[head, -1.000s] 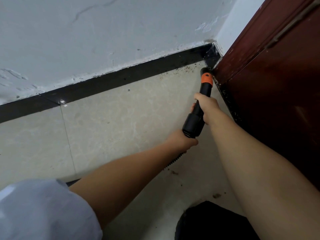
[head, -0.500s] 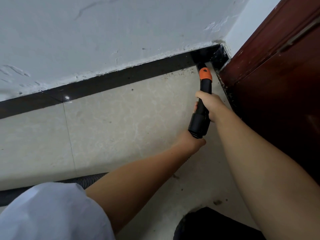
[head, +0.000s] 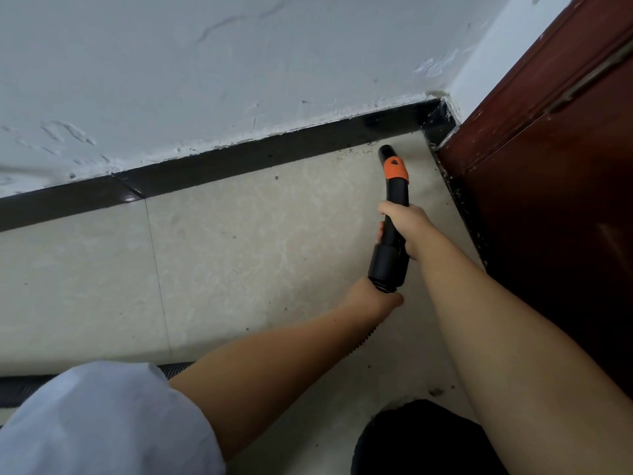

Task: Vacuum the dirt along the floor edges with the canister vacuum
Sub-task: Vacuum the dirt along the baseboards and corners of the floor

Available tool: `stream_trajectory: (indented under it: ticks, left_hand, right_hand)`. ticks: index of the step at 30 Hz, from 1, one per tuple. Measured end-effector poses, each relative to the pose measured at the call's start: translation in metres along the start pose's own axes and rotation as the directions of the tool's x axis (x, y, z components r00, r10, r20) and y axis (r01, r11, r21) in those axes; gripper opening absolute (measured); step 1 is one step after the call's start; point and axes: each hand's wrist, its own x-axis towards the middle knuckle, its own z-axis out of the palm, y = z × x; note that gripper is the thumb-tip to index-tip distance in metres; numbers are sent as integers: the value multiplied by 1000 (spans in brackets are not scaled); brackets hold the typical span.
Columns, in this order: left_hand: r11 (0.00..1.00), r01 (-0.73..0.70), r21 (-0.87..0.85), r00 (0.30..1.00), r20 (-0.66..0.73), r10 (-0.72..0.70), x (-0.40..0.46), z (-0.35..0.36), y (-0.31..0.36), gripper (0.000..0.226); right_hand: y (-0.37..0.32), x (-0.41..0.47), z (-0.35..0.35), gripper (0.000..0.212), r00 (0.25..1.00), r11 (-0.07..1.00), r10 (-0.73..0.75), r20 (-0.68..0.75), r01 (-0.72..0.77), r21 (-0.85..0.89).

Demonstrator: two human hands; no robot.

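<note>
Vacuum nozzle [head: 394,207] gripped by right hand [head: 407,228], left hand [head: 373,299] behind.

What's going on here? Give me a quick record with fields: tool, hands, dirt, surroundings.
tool: black vacuum nozzle with orange collar, tip near the corner
right hand: grips the nozzle
left hand: holds the ribbed black hose below the nozzle
dirt: dark specks along the black skirting
surroundings: cream tiled floor, red-brown wooden door
</note>
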Motion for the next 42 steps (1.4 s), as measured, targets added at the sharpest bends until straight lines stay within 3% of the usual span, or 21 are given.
stream_trajectory:
  ticks: [12, 17, 27, 42]
  left_hand:
    - [993, 36, -113, 998, -48, -41, -28, -47, -31, 22]
    - [983, 58, -175, 994, -76, -73, -38, -54, -39, 11]
    - [997, 58, -41, 998, -18, -58, -16, -56, -8, 37]
    - [995, -7, 103, 1000, 25, 5, 24, -44, 38, 38]
  right_hand:
    - [12, -27, 64, 10, 995, 997, 2, 96, 5, -74]
    - [16, -35, 84, 10, 990, 991, -6, 144, 25, -128]
    - [-2, -10, 57, 10, 1000, 1000, -17, -20, 17, 3]
    - [-36, 24, 12, 11, 990, 996, 10, -143, 3, 92]
